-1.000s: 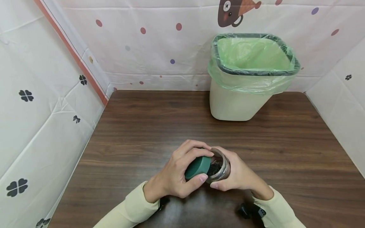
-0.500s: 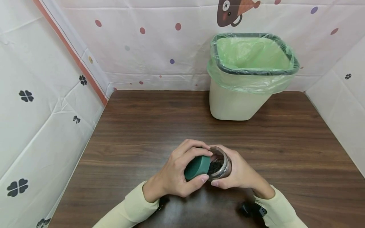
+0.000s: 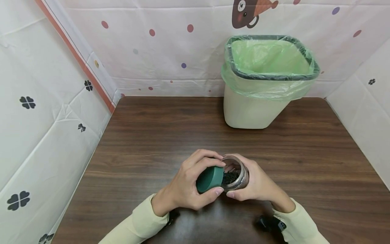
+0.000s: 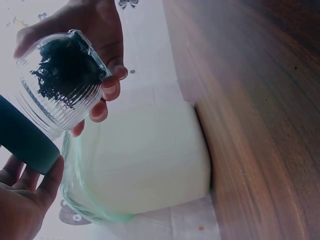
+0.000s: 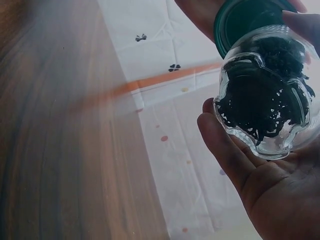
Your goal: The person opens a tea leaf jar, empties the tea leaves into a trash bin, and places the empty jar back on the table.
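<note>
My left hand [image 3: 189, 184] grips a green round lid [image 3: 209, 179] by its side, fingers over the top edge and thumb below. Beside it, my right hand [image 3: 259, 184] holds a clear glass jar [image 3: 244, 177] tilted to the left, its mouth uncovered. Dark shredded flakes, like loose tea leaves [image 3: 230, 177], lie inside. The lid stands against the jar's left rim, covering part of the mouth in the head view. From the right wrist, the scalloped jar base [image 5: 272, 150] faces the camera. Both hands are above the table, as the left wrist view shows.
A cream waste bin [image 3: 253, 112] with a green bag liner [image 3: 271, 61] stands at the back right of the brown wooden table [image 3: 152, 128]. Patterned white sheets [image 3: 152, 57] hang behind and at both sides.
My right hand and the jar have shifted slightly right, so more of the mouth and flakes show. The lid and left hand have moved a touch left.
</note>
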### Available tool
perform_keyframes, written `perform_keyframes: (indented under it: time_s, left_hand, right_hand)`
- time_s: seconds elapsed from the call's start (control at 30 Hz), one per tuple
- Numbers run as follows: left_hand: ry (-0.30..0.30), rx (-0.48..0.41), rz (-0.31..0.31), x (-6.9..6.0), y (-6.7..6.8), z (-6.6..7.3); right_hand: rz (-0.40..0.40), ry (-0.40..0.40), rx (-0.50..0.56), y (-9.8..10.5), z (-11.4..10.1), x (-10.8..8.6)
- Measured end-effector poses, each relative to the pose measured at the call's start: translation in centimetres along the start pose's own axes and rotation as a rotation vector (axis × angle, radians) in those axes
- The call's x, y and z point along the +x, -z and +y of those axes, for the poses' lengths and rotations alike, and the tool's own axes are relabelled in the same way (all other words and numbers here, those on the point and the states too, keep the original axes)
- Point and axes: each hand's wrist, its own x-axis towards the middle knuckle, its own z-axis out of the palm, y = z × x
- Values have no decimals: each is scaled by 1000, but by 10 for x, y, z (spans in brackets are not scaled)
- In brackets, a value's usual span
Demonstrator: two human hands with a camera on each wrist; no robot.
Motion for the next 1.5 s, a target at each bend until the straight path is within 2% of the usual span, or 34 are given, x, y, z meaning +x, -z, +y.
perform_keyframes:
  time_s: [0.33,0.67,0.9,1.5]
  left_hand:
    - [14,8,1,-2,0,-2]
    - [30,-5,1,-3,0,-3]
    - [52,-7,1,-6,2,-3]
    - [55,-6,15,-10,1,-6]
  right_hand:
    - [9,6,-13,1,1,0]
    - [33,72,-7,3,5,-1]
    - [44,87,-9,5,6,-1]
    - [65,72,-42,7,5,-4]
